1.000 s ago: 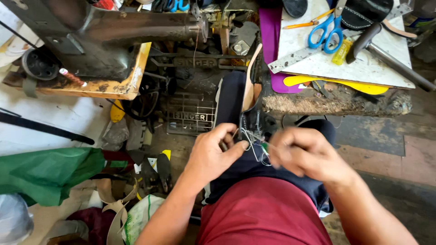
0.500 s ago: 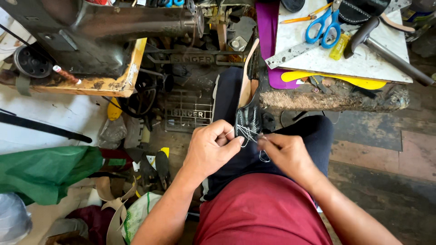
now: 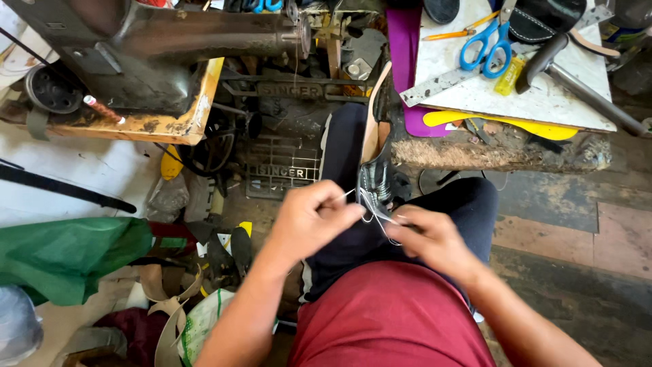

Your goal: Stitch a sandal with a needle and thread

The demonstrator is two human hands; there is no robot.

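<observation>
Off to my left the old black sewing machine (image 3: pixel 156 47) sits on its worn wooden table (image 3: pixel 153 126), with a green cloth (image 3: pixel 64 255) heaped below it and the iron treadle (image 3: pixel 282 166) standing between that heap and my knees.

My left hand (image 3: pixel 309 221) is closed in a pinch on the pale thread (image 3: pixel 346 196), finger and thumb pressed together. A second ago this hand sat lower and closer to my lap; now it has come up and drawn the thread taut toward the dark shoe (image 3: pixel 372 180), so I judge the stitch is being pulled snug.

The shoe stands clamped between my knees, its tan insole edge (image 3: pixel 370 132) pointing away from me (the thread loops just at its near end).

My right hand (image 3: pixel 435 238) has moved in from the right and now nearly touches the left. Its fingers curl around the thread loop and something thin, a needle or awl perhaps, but I cannot tell.

Further right, the white board (image 3: pixel 543 98) carries blue scissors (image 3: pixel 485 44), a metal ruler (image 3: pixel 435 87) and a hammer (image 3: pixel 577 75).
</observation>
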